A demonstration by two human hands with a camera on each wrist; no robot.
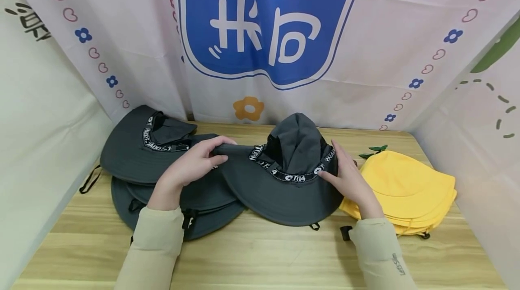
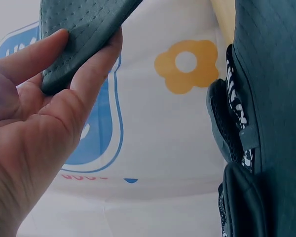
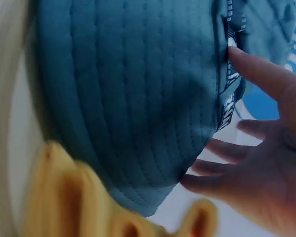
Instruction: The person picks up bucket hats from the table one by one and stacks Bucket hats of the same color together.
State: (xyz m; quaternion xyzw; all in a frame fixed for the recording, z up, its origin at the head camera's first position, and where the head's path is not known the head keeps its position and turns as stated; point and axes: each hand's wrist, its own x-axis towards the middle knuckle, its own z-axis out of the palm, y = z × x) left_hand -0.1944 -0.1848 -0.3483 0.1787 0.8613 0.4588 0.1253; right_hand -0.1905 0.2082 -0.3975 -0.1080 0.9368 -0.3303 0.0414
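Observation:
A dark grey wide-brimmed sun hat (image 1: 280, 200) is held with its underside facing me, its lettered inner band and folded crown showing. My left hand (image 1: 199, 163) pinches the brim's left edge between thumb and fingers, as the left wrist view confirms on the stitched brim (image 2: 86, 42). At the hat's right side is my right hand (image 1: 351, 179). Its thumb lies on the band, while the fingertips pass behind the brim (image 3: 133, 108). Left of this hat, partly under my left forearm, lies a stack of similar dark grey hats (image 1: 130, 154).
A stack of yellow hats (image 1: 406, 186) lies on the wooden tabletop (image 1: 260, 258) at the right, near my right forearm. Small green leaves (image 1: 375, 150) show behind it. A printed curtain (image 1: 357, 100) hangs at the back, with pale fabric walls at both sides.

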